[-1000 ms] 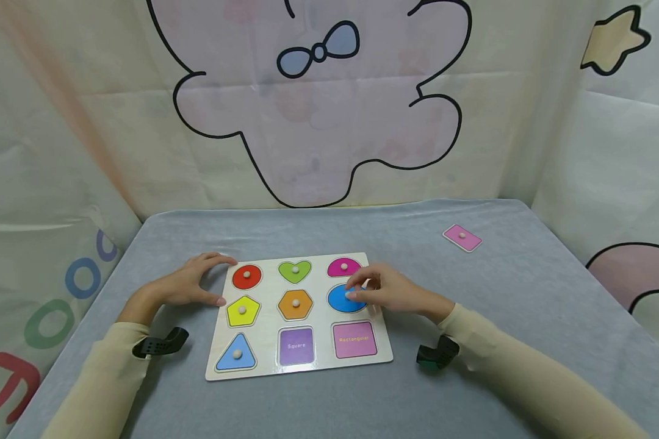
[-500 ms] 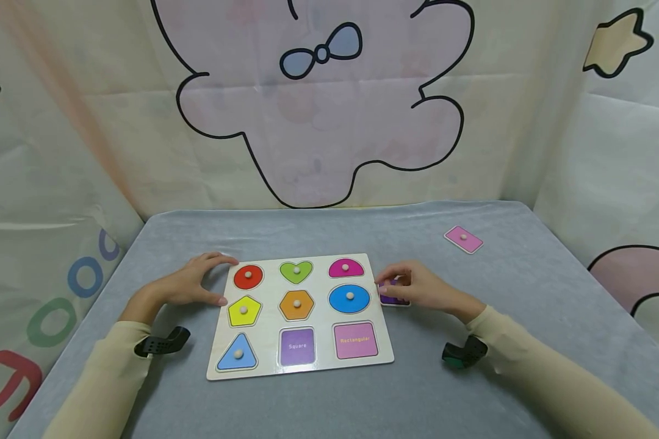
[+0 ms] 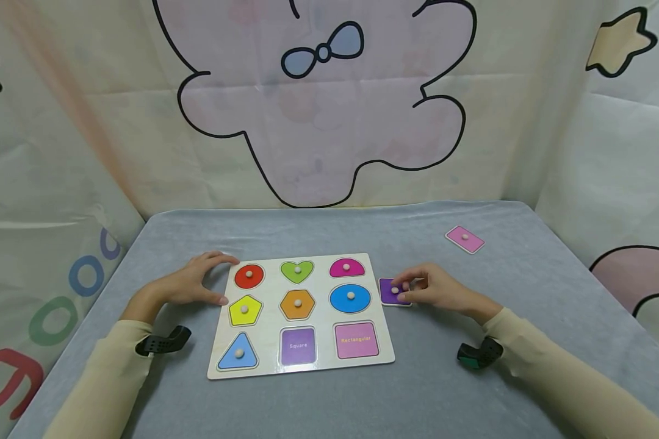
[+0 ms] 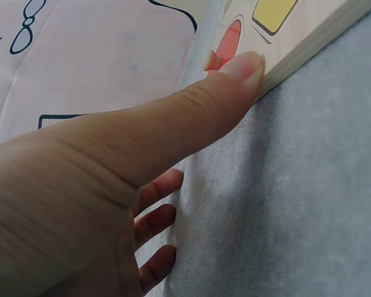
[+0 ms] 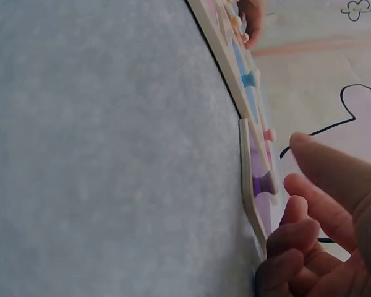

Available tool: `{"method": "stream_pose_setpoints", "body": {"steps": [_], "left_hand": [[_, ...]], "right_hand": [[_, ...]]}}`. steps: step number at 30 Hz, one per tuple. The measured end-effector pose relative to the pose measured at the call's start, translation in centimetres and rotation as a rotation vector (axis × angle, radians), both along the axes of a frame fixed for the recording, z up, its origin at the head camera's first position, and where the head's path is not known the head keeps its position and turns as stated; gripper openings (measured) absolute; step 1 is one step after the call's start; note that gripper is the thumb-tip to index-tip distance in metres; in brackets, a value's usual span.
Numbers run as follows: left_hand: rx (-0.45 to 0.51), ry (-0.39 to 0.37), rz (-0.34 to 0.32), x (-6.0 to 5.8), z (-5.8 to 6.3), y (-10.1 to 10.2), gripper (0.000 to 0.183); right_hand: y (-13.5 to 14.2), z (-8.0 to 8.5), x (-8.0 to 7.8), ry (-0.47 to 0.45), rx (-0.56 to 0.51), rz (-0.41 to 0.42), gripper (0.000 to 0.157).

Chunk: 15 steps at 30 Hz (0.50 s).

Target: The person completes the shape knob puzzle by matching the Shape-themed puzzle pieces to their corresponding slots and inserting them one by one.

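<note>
A white shape puzzle board point(image 3: 324, 320) lies on the cloth, with several coloured knobbed pieces in it. My left hand point(image 3: 189, 281) rests at its left edge; the left wrist view shows the thumb point(image 4: 235, 77) on the board's rim and the other fingers loosely bent. Right beside the board's right edge lies a purple square puzzle piece point(image 3: 385, 292) with a wooden knob point(image 5: 267, 183). My right hand point(image 3: 434, 289) hovers over this piece, thumb and fingertips close about the knob. In the right wrist view the thumb stands apart from the fingers, with the knob just beyond the tips.
A pink rectangular puzzle piece point(image 3: 464, 239) lies at the back right of the table. Two bare recesses, marked Square point(image 3: 298, 346) and Rectangular point(image 3: 356, 340), show in the board's front row. A printed curtain point(image 3: 318, 122) hangs behind the table.
My right hand has moved right, from the blue oval on the board to the purple square piece, now uncovered beside the board. My left hand stays at the board's left edge.
</note>
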<state>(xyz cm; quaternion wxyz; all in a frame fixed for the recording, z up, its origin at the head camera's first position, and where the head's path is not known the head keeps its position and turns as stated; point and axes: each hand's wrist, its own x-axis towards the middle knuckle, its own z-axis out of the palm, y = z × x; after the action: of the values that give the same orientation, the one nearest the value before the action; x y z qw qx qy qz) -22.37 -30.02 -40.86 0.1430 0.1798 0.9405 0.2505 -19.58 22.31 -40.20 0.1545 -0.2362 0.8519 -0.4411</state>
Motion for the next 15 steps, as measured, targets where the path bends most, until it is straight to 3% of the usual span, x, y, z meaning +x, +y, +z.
{"method": "stream_pose_setpoints", "body": {"steps": [15], "left_hand": [[-0.004,-0.005,-0.001,-0.03,0.15,0.0,0.085]], "right_hand": [[-0.51,-0.29,-0.51,0.044,0.082,-0.047,0.019]]}}
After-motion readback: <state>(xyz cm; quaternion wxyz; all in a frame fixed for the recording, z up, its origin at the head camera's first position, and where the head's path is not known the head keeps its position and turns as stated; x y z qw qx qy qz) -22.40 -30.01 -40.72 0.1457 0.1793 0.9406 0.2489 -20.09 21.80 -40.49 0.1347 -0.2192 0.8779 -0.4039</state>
